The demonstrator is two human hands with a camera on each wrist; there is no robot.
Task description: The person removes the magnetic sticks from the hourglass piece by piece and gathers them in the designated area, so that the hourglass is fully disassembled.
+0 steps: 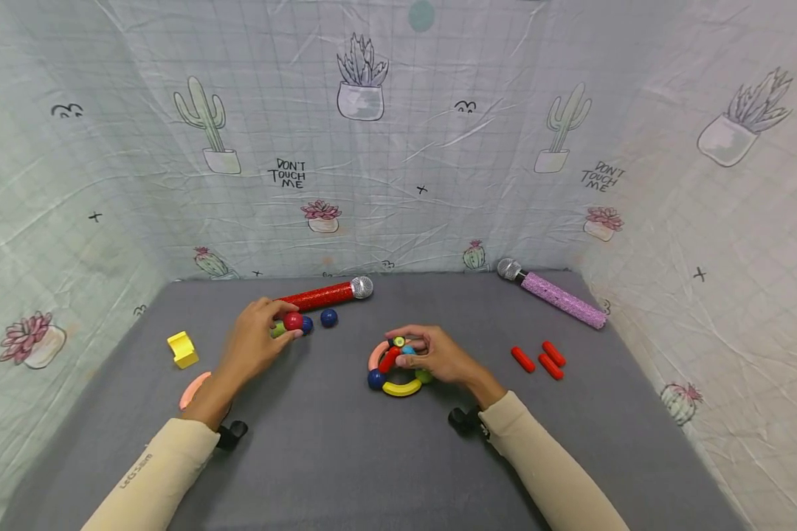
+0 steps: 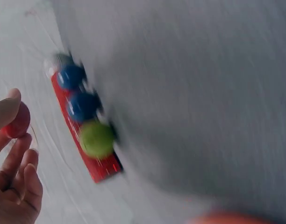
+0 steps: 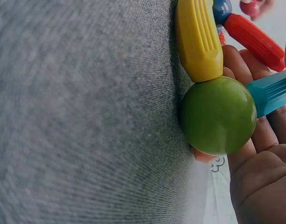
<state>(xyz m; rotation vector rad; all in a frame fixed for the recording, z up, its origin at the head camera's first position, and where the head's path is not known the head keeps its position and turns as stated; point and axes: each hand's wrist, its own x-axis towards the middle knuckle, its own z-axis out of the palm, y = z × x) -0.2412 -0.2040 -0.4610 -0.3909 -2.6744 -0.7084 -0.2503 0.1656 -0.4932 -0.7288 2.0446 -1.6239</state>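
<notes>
Your left hand (image 1: 255, 335): pinching glossy red ball (image 1: 294, 321) at its tip | Your right hand (image 1: 441, 358): gripping multicoloured rod-and-ball frame (image 1: 390, 360) left of its palm | Steady frame; leave ball's far side uncovered.

Two hands (image 1: 255, 338), one red ball (image 1: 293, 321), three loose red rods (image 1: 522, 359), two microphones (image 1: 563, 299)
</notes>
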